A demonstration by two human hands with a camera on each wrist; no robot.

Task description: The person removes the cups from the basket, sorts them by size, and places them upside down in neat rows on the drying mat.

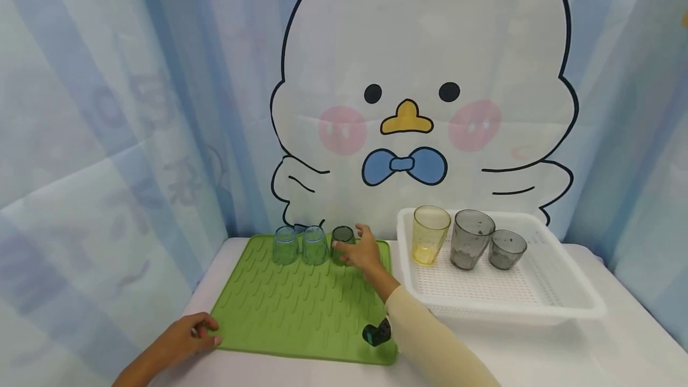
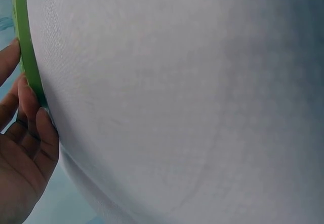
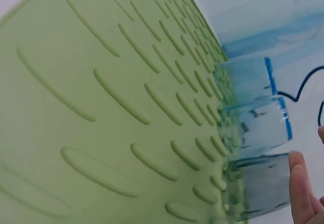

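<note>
On the green drying mat point(image 1: 301, 315), a grey glass point(image 1: 342, 236) stands upside down along the back edge. My right hand point(image 1: 361, 251) is at its right side, thumb across its front and fingers spread apart. In the right wrist view, a fingertip point(image 3: 296, 159) overlaps the glass's raised base. Left of it stand two inverted bluish glasses, the near one point(image 1: 314, 246) and the outer one point(image 1: 285, 246). My left hand point(image 1: 183, 339) holds the mat's front left corner, thumb on the front edge and fingers curled beside the corner.
A white plastic basket point(image 1: 494, 309) stands to the right. Inside are a yellow glass point(image 1: 430, 229), a tall grey glass point(image 1: 470, 237) and a short grey glass point(image 1: 507, 249). Behind the table hangs a printed curtain point(image 1: 419, 46). A black device point(image 1: 377, 333) sits at my right wrist.
</note>
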